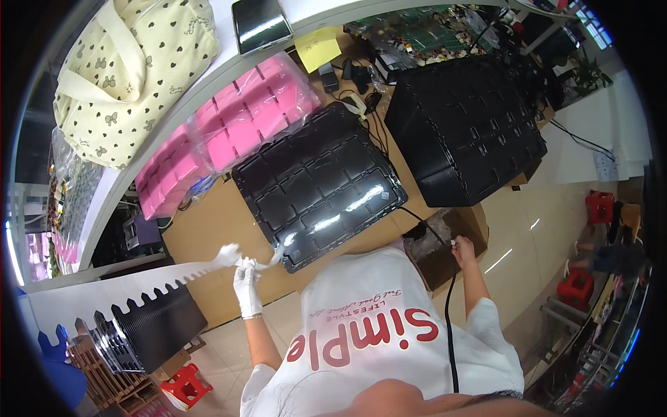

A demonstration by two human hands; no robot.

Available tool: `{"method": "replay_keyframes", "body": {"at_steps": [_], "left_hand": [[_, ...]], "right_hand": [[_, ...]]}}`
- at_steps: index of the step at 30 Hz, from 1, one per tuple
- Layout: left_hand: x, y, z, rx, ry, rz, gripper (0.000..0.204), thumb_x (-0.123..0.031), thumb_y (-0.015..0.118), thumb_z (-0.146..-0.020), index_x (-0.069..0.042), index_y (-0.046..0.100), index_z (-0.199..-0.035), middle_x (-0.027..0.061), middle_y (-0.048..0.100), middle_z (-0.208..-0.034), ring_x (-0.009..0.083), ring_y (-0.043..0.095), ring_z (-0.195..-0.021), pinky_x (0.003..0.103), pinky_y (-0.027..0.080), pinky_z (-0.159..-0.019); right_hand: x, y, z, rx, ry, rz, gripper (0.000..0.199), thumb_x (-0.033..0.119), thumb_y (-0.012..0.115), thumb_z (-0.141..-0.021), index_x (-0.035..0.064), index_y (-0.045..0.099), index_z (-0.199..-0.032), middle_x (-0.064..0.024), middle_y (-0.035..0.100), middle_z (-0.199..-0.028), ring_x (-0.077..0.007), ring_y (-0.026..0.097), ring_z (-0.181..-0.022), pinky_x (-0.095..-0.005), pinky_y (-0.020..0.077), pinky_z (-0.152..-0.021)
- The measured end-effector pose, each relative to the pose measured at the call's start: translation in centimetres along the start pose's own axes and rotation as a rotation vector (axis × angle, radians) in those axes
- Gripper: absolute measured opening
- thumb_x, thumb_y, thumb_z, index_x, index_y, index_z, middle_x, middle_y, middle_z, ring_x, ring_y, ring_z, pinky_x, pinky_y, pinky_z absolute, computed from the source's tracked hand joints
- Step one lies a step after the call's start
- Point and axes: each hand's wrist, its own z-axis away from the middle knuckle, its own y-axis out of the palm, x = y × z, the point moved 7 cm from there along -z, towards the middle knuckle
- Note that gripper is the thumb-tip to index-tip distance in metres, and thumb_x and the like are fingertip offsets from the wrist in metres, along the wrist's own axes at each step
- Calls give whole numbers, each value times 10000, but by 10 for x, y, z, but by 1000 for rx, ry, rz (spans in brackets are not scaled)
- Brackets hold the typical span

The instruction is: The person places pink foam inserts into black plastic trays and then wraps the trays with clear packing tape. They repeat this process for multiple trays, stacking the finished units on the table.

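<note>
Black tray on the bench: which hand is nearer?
Left. The gloved left hand is just off the black tray near its lower-left corner; the bare right hand holds a black cable past its right side.

A brown cardboard-covered bench (208,229) carries a black compartment tray (316,184), a black tray stack (465,128) and pink trays (229,128).

A compartmented tray (319,184) is laid on the cardboard-topped bench (208,229), just ahead of the person. A stack of trays (465,128) is set to its right – wrapped foam trays (236,125) to its left, w/ a bag (132,69) behind them. Circuit boards (417,31) are kept at the back.
</note>
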Motion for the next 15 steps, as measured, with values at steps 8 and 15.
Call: {"method": "replay_keyframes", "body": {"at_steps": [8,15], "left_hand": [[0,-16,16,475,-177,-716,506,-150,736,-802,11,554,-1246,146,655,-1112,210,611,-1057,301,507,-803],[74,-37,27,923,-436,-1678,650,-576,571,-813,-72,596,-1222,145,575,-1265,342,517,-1183,390,402,-1014]], "right_hand": [[-31,-68,-51,-265,-249,1300,347,271,638,-801,-18,662,-992,-154,695,-986,-336,676,-833,-381,525,-706],[10,144,82,604,-310,923,199,198,611,-877,10,673,-894,-174,659,-773,-209,656,-681,-337,515,-655]]}}
